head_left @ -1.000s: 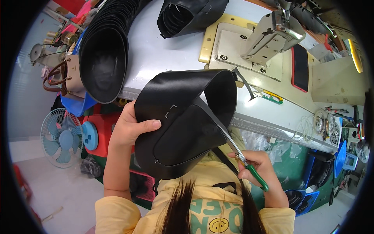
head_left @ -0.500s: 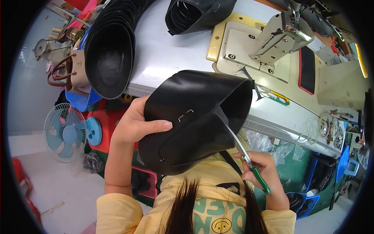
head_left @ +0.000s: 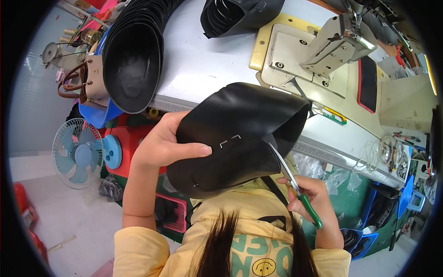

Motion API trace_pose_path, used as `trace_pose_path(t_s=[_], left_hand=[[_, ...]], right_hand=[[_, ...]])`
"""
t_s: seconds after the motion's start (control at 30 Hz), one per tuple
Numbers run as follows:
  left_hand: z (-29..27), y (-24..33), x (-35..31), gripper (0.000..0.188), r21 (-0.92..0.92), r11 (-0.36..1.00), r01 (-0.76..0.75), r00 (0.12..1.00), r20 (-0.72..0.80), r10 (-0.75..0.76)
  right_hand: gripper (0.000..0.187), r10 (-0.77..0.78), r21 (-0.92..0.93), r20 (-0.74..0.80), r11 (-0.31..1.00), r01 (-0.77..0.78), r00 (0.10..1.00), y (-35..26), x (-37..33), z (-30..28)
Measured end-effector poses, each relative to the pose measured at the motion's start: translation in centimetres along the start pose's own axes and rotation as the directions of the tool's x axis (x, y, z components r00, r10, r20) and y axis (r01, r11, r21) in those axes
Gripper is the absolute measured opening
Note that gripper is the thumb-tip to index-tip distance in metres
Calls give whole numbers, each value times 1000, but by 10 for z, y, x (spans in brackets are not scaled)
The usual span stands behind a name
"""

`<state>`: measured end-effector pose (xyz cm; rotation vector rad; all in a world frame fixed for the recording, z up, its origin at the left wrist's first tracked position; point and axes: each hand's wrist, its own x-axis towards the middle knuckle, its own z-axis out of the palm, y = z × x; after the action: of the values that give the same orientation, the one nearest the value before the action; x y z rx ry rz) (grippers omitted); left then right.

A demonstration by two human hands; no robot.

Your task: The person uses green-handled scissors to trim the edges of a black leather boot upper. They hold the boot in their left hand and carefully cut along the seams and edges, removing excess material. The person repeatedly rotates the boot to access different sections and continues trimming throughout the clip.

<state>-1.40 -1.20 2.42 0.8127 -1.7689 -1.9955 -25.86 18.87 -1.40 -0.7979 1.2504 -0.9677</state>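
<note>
Currently the black leather bag shell (head_left: 240,134) is held up in the air in front of the person's chest, just off the near edge of the tabletop (head_left: 203,60), not resting on it. Left hand (head_left: 161,145) has a closed grip on its left side: thumb lies flat across the outer face, fingers are hidden behind or inside.

Right hand (head_left: 309,196) is closed around the green handles of the scissors (head_left: 295,187). Blades run up and to the left from that grip and meet the shell's lower right edge, beside the open mouth. So the work sits up-left of the right hand, along the scissors' long axis. Cannot tell if the blades are parted or if anything sits between them.

Shell's long axis runs lower-left to upper-right, with the open end to the upper right, toward the sewing machine (head_left: 323,46). Left hand is on the piece; right hand reaches it only through the blades.

Look of the piece: smooth, semi-gloss black, soft-walled, curved into a tube. A small pale bracket-shaped mark (head_left: 230,141) shows on the outer face just right of the thumb tip. A seam line runs along the lower part.
</note>
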Motion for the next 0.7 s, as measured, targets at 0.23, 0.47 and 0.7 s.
trace_pose_path(t_s=[0.23,0.47,0.7], left_hand=[[-1,3,0,48,-302,934,193,977,147,-155],[7,26,13,52,-236,873,428,903,72,-423],[7,22,18,51,-159,883,441,895,150,-420]], right_hand=[[52,-10,-96,56,995,15,998,-4,-2,-4],[48,-97,-176,98,978,113,990,2,-3,-3],[48,-74,-349,138,930,118,988,-11,-1,-5]])
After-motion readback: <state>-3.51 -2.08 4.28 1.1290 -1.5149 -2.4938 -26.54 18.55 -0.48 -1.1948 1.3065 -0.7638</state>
